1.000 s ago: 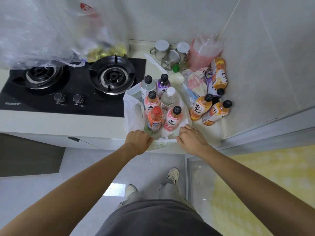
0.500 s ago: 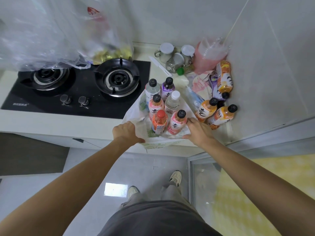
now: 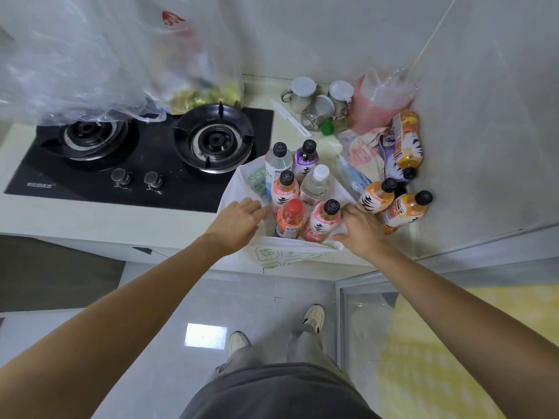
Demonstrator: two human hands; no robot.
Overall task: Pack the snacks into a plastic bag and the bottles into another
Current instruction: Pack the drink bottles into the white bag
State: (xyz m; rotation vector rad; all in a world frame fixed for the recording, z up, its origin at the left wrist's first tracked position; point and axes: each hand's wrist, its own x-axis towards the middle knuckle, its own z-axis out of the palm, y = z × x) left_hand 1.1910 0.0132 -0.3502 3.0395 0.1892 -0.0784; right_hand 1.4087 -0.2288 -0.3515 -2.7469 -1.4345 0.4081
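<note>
white plastic bag [image 3: 290, 252] of upright bottles [image 3: 314, 189]; left hand [image 3: 239, 220] spread, right hand [image 3: 361, 231] gripping rim.

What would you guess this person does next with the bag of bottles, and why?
Probably the right hand reaches for the nearest orange bottle and puts it in the white bag. Six bottles already stand inside, both hands rest at its rim, and orange ones still lie outside on the counter.

6 bottles [image 3: 314, 189] upright in the white bag [image 3: 290, 252], 3 orange bottles [image 3: 406, 207] lying loose right of it, 2 hands on the bag rim, left [image 3: 239, 220] and right [image 3: 361, 229], 2 burners [image 3: 213, 137] on the stove, 3 lidded jars [image 3: 320, 98] at the back.
</note>
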